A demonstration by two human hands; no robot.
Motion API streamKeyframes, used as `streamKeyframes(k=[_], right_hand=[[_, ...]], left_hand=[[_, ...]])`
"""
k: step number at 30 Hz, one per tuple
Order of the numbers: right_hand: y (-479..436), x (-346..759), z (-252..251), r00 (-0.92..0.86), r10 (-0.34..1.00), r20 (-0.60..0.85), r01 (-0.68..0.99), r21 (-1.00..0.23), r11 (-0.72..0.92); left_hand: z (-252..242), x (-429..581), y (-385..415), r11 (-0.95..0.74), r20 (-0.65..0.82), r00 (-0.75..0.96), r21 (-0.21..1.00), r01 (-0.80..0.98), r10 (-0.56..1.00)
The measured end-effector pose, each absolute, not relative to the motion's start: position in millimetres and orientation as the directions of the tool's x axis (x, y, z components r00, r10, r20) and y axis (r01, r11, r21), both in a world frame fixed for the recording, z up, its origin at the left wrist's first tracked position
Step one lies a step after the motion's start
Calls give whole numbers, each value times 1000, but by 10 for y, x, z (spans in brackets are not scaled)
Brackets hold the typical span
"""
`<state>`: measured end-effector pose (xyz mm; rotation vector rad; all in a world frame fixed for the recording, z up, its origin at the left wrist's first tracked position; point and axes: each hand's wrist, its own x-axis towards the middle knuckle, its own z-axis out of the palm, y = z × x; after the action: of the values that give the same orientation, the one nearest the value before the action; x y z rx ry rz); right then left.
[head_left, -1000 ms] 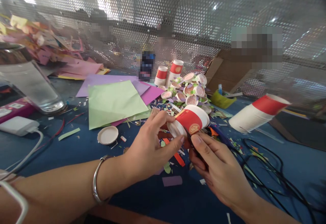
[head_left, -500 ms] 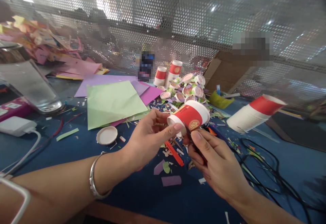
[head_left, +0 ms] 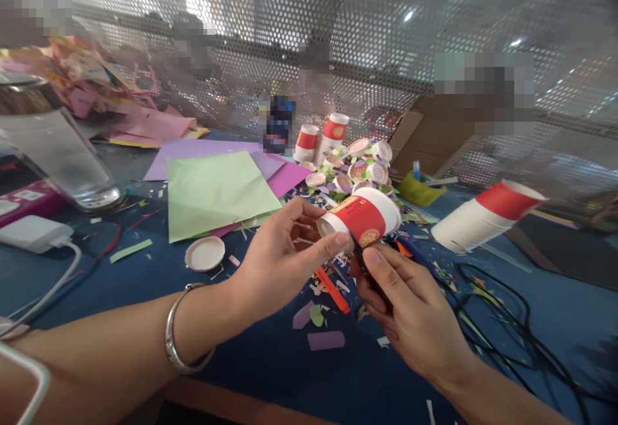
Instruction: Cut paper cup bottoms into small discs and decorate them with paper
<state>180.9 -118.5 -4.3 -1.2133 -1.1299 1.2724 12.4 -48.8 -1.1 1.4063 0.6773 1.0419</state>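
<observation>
Moved: over the last second, left hand (head_left: 277, 264) shifts its thumb higher onto the wall of the held cup (head_left: 362, 216); cup is rolled slightly, more yellow print showing. Right hand (head_left: 410, 312) roughly in place.
Held cup: between both hands, tilted on its side above the table, narrow end toward left fingers, wide rim far right.
Left fingers: pinched around the narrow end, thumb on near side, others behind.
Right fingers: closed around a dark tool (head_left: 365, 270), probably scissors; its tip is at the white/red border. Blade spread: can't tell.
Done: pile of white rounds (head_left: 360, 170) behind the cup, mixed with green and purple bits; one loose white round (head_left: 205, 254) near left wrist. They look like cut cup bottoms.
Left: held cup's red wall looks whole on the visible side; cut depth hidden. White-and-red cups (head_left: 335, 127) at back and tilted cup stack (head_left: 490, 216) at right look uncut.
Scraps: orange-red strip (head_left: 333, 290) and purple piece (head_left: 326, 341) below the hands.
</observation>
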Motion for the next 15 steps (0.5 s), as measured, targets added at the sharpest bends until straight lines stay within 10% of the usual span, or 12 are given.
streamKeyframes(k=[15], right_hand=[[-1241,1804,-105,39,999,-28,-97,-995,-24]], left_hand=[[-75,153,-578,-350,365,366,930,-108,856]])
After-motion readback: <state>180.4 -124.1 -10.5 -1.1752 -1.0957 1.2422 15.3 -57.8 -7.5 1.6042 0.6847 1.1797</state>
